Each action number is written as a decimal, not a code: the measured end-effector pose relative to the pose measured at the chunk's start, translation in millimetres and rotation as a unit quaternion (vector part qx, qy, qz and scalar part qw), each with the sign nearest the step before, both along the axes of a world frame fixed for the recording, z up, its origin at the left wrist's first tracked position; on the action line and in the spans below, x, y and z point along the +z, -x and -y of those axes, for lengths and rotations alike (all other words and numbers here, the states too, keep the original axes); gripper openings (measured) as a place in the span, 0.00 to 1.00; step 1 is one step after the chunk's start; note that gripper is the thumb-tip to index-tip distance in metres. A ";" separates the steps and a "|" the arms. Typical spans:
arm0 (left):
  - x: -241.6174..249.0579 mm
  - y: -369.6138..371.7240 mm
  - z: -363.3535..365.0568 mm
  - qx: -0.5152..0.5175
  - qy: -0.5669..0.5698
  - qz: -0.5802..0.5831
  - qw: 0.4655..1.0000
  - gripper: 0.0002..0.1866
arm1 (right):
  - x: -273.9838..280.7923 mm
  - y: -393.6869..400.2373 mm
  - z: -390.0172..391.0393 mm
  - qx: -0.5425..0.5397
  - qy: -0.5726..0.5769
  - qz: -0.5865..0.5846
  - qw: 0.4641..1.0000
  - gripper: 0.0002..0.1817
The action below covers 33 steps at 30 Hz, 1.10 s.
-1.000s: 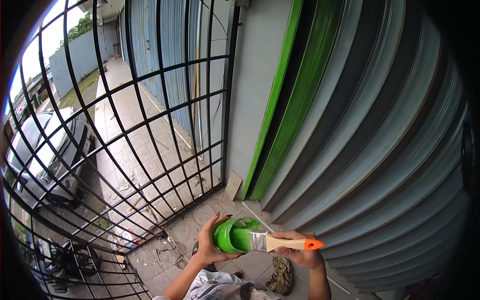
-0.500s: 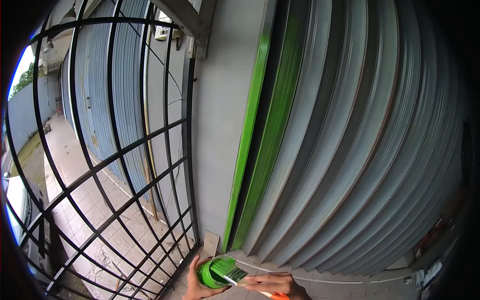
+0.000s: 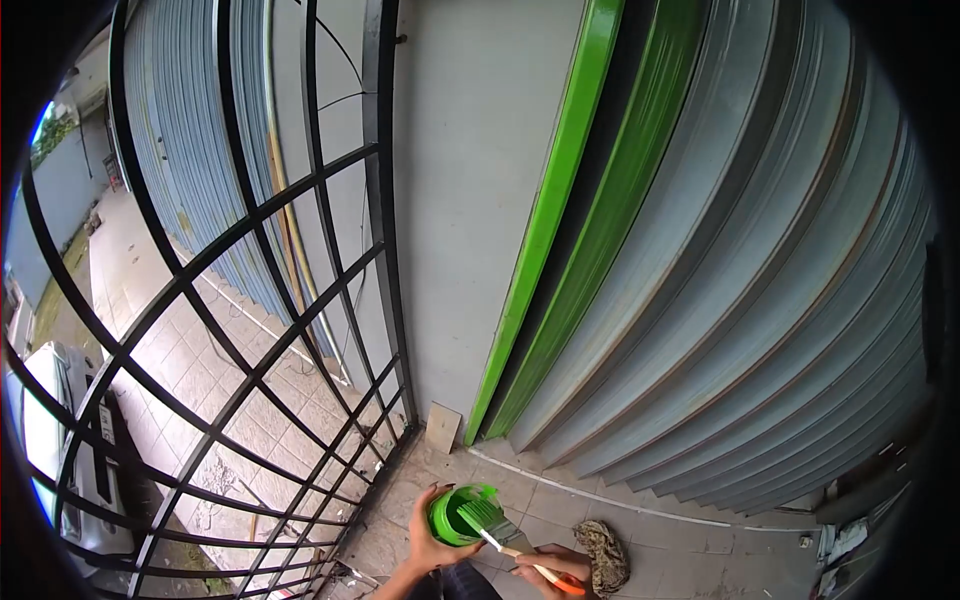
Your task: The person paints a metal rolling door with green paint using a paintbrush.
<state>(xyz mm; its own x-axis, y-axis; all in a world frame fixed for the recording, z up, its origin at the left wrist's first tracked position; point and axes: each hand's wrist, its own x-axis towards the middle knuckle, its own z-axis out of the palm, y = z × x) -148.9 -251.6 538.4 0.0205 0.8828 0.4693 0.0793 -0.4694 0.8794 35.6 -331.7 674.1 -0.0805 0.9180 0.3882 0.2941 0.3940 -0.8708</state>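
Note:
A round tub of green paint [image 3: 444,524] is held by my left hand [image 3: 425,538], its fingers wrapped round the side. In my right hand [image 3: 556,570] is a paintbrush [image 3: 518,551] with a pale and orange handle. Its green-coated bristles are at the tub's opening, tilted over the inner edge. Above my hands rises the folding metal door [image 3: 700,235]; its left edge strip [image 3: 545,225] and the first fold [image 3: 610,255] are green, while the other folds are grey.
A black barred grille [image 3: 385,215] stands on the left, with a parked car [image 3: 75,450] beyond it. A small board [image 3: 442,428] leans at the wall's foot. On the tiled floor [image 3: 540,498] lies a crumpled patterned cloth [image 3: 602,556] near my right hand.
The view has tilted down, bringing the cloth and more floor into sight. Both hands, with tub and brush, appear slightly further right, and the brush handle points more steeply downward.

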 end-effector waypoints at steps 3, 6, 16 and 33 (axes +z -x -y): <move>-48.7 -0.1 -22.9 0.005 0.024 -0.013 1.000 0.58 | -74.7 -6.1 -25.1 -0.029 0.045 -0.093 0.994 0.07; -139.2 -1.3 -49.6 0.009 0.063 0.012 0.998 0.58 | -161.1 7.9 -44.2 -0.114 0.192 -0.237 0.945 0.06; -453.5 -7.8 -136.7 0.048 0.148 -0.017 0.988 0.51 | -540.4 25.4 -134.3 -0.174 0.131 -0.453 0.865 0.13; -820.5 3.5 -204.9 -0.037 0.072 -0.078 0.994 0.55 | -918.2 15.4 -259.5 -0.276 0.026 -0.344 0.897 0.11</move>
